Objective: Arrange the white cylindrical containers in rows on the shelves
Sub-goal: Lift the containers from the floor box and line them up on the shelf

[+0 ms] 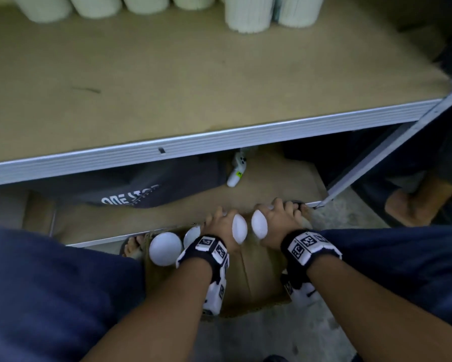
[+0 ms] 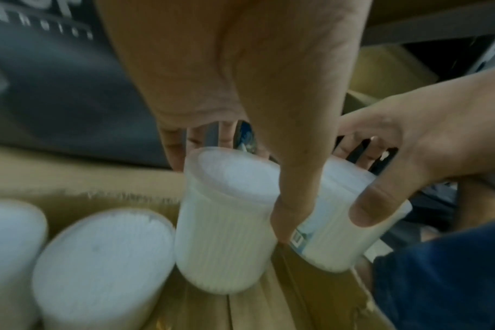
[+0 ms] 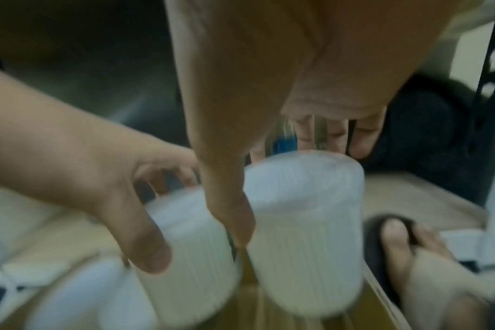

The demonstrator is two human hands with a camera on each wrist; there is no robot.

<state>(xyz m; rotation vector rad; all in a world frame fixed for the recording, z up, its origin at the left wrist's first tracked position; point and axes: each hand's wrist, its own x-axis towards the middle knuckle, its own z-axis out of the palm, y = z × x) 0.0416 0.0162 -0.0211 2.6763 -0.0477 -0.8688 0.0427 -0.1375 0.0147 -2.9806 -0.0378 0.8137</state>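
Each hand grips one white ribbed cylindrical container low over an open cardboard box. My left hand wraps the left container, thumb on its near side. My right hand holds the other container the same way, close beside the first. Two more containers stand in the box to the left. Several white containers stand in a row at the back of the shelf.
The shelf's metal front edge runs above the hands and a slanted metal upright stands at the right. Under the shelf lie a dark bag and a white controller. Sandalled feet flank the box.
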